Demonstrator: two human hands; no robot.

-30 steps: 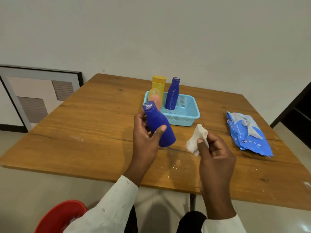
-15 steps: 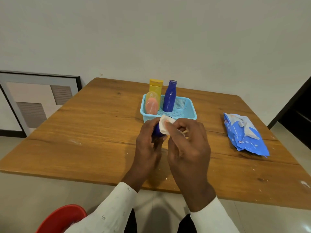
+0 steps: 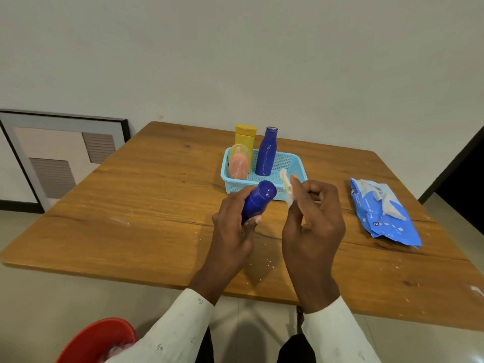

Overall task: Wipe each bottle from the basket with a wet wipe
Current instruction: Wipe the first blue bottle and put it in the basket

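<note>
Head view is showing you in the middle of wiping one bottle. Your left hand is wrapping around the lower body of a blue bottle, fingers and thumb clamped on it, holding it off the table and tilting its cap end up and away from you, toward the basket. Your right hand is hovering just beside that cap, palm turned toward you, pinching a crumpled wet wipe between thumb and forefinger while the other fingers are curling loosely inward. Wipe and bottle are sitting very close, and you cannot tell from here whether they are touching.

Judging by this, you are working on the cap and neck, and the next move is calling for you to press the wipe back onto the plastic and rub down the body, turning the bottle in your left hand so every side is getting covered.

In the basket, just beyond your hands, a second blue bottle, a yellow bottle and a pinkish bottle are standing upright, seemingly awaiting their turn. Well to the right of the basket, a blue wipes pack is lying flat on the wooden table.
</note>
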